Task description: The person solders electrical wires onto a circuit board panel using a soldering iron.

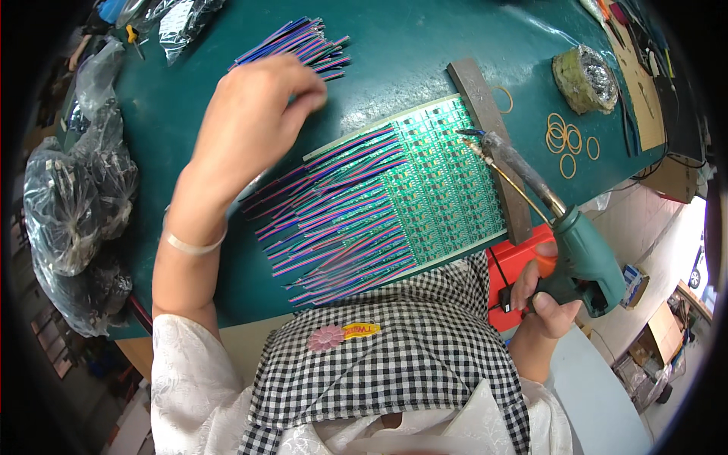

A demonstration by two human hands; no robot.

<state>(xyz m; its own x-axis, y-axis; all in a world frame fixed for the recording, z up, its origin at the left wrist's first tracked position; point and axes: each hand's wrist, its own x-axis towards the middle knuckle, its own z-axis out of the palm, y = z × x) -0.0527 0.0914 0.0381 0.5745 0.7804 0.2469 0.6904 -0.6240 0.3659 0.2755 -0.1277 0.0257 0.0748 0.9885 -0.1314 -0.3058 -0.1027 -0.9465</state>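
My right hand (pixel 547 292) is wrapped around the grip of a green soldering gun (pixel 590 254). Its dark barrel and thin brass-coloured feed tube point up and left, and the tip hangs over the right part of a green circuit-board panel (pixel 436 163). Rows of pink, blue and black wires (pixel 349 220) lie across the panel's left side and stick out past its edge. Farther back, my left hand (pixel 262 106) is closed with curled fingers at the near side of a loose wire bundle (pixel 303 45); whatever its fingertips hold is hidden.
A dark metal bar (pixel 491 144) lies along the panel's right edge. Several rubber bands (pixel 565 138) and a roll of solder-like wire (pixel 584 80) sit to the right. Clear plastic bags (pixel 76 205) crowd the left edge of the green table. A red box (pixel 516 265) is near my right hand.
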